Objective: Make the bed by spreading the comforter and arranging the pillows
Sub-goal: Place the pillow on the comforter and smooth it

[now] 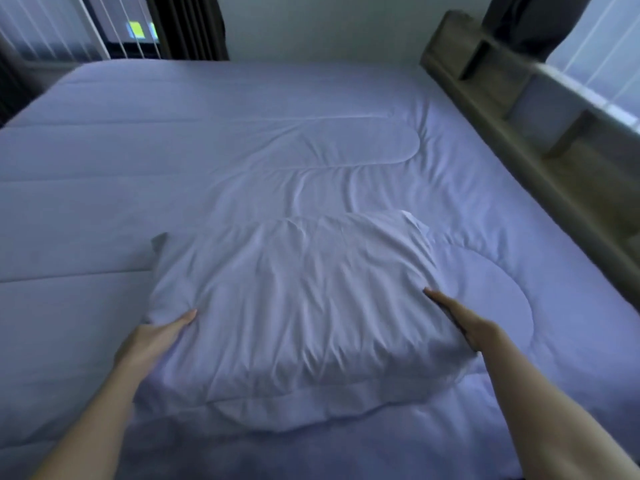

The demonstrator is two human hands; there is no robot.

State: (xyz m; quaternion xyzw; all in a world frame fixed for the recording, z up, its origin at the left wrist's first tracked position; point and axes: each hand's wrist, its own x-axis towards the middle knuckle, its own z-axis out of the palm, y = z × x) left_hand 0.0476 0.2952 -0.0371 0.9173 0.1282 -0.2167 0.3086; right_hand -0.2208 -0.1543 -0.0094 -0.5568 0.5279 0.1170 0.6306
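Observation:
A white pillow (304, 303) lies on the pale blue quilted comforter (207, 140), which is spread flat over the bed. My left hand (156, 337) presses against the pillow's left side, fingers together and extended. My right hand (460, 320) lies flat against the pillow's right side, fingers straight. Both hands squeeze the pillow between them from the sides. The pillow's near edge overhangs a fold of the comforter.
A wooden headboard with open shelf compartments (526, 109) runs along the right edge of the bed. Dark curtains (194, 26) and a window with vertical bars (114, 26) stand beyond the far side. Another window (602, 53) is at the upper right.

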